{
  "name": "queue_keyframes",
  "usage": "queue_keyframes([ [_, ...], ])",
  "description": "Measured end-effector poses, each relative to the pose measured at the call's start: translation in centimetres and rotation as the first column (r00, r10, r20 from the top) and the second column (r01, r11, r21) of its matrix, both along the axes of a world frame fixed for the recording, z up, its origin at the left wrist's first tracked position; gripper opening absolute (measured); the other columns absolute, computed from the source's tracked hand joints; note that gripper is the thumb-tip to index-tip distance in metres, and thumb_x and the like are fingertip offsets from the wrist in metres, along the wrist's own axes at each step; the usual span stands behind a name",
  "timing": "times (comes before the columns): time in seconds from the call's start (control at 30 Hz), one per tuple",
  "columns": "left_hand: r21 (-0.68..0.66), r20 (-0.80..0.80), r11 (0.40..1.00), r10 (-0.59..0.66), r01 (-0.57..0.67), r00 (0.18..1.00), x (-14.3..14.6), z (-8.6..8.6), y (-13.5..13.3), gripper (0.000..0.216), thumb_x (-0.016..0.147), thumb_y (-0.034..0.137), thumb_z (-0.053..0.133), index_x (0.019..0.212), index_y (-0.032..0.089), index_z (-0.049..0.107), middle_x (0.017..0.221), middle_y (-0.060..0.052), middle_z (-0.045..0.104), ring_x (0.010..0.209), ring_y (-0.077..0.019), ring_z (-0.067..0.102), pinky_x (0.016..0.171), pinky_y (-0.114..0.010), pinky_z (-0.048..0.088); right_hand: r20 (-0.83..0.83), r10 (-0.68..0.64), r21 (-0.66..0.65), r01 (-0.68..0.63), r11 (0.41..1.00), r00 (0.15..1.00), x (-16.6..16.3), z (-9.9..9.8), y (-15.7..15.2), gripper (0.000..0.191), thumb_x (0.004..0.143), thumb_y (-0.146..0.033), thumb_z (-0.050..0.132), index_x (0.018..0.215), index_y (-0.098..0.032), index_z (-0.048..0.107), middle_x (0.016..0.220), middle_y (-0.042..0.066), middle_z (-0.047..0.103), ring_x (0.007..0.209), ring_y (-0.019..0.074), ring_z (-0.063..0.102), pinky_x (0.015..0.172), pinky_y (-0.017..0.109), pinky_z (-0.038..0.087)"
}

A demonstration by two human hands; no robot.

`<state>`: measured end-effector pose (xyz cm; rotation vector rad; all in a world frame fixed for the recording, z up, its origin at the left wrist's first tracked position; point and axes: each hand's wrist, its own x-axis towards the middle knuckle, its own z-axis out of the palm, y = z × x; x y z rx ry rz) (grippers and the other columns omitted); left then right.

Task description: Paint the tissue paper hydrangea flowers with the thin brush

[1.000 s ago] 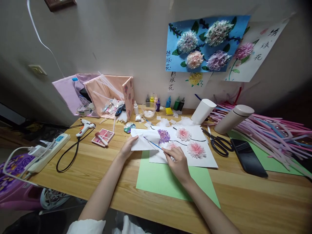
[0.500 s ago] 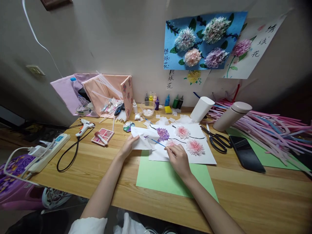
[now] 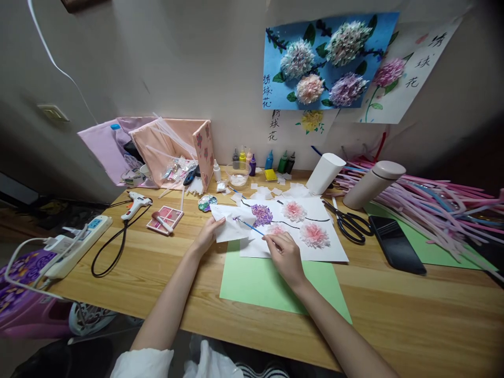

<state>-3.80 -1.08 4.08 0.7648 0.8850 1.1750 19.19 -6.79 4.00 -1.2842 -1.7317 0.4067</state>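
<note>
My left hand (image 3: 210, 234) pinches the left edge of a white tissue (image 3: 228, 229), held over the left side of a sheet. Between the fingers of my right hand (image 3: 284, 254) is a thin blue paintbrush (image 3: 254, 228). The brush tip touches the tissue beside a small purple mark. Under it lies a white sheet of paper (image 3: 331, 247) bearing painted dark branches and fluffy paper flowers: a purple flower (image 3: 261, 214) and pink ones, such as the pink flower (image 3: 314, 234). A green sheet (image 3: 283, 294) lies beneath the white one.
Black scissors (image 3: 352, 227), a phone (image 3: 397, 244) and a tumbler (image 3: 374, 184) are at the right. Paint bottles (image 3: 269, 160) line the wall behind a clear bowl (image 3: 238, 176). Leftward are a paint palette (image 3: 207, 203), a makeup palette (image 3: 165, 219), a glue gun (image 3: 136, 206) and a power strip (image 3: 84, 244).
The brush has shifted very slightly on the tissue. Both hands keep their holds, and the whole view has moved a little.
</note>
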Motion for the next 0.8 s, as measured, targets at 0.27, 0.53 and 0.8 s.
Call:
queue_keyframes([
  [0.27,-0.014,0.01,0.999,0.029,-0.029,1.0,-0.05,-0.17,0.15,0.038,0.066,0.029,0.077,0.097,0.01,0.066,0.102,-0.014,0.071,0.101,-0.0307,0.065,0.091,-0.039,0.051,0.172,0.044,0.183,-0.075,0.98,0.984,-0.09,0.1,-0.09,0.02,0.09,-0.021,0.052,0.094,-0.017,0.071,0.057,0.001,0.051,0.061,0.0155,0.042,0.061,0.029,0.038],
  [0.53,-0.025,-0.015,0.999,0.033,-0.034,0.999,-0.11,0.14,0.14,0.038,0.065,0.03,0.077,0.096,0.01,0.067,0.098,-0.013,0.072,0.096,-0.0303,0.067,0.087,-0.038,0.053,0.193,0.067,0.184,-0.103,0.978,0.979,0.13,0.13,-0.02,0.019,0.089,-0.02,0.052,0.092,-0.019,0.071,0.059,0.002,0.052,0.065,0.0164,0.042,0.061,0.029,0.039],
  [0.8,-0.024,-0.039,1.0,0.016,-0.017,0.999,-0.12,-0.3,0.19,0.038,0.066,0.029,0.077,0.096,0.01,0.068,0.099,-0.014,0.072,0.095,-0.0299,0.067,0.084,-0.036,0.053,0.089,-0.015,0.104,0.005,0.995,0.996,0.66,0.79,0.22,0.019,0.088,-0.024,0.054,0.078,-0.019,0.069,0.058,0.001,0.057,0.062,0.0158,0.043,0.061,0.029,0.038],
])
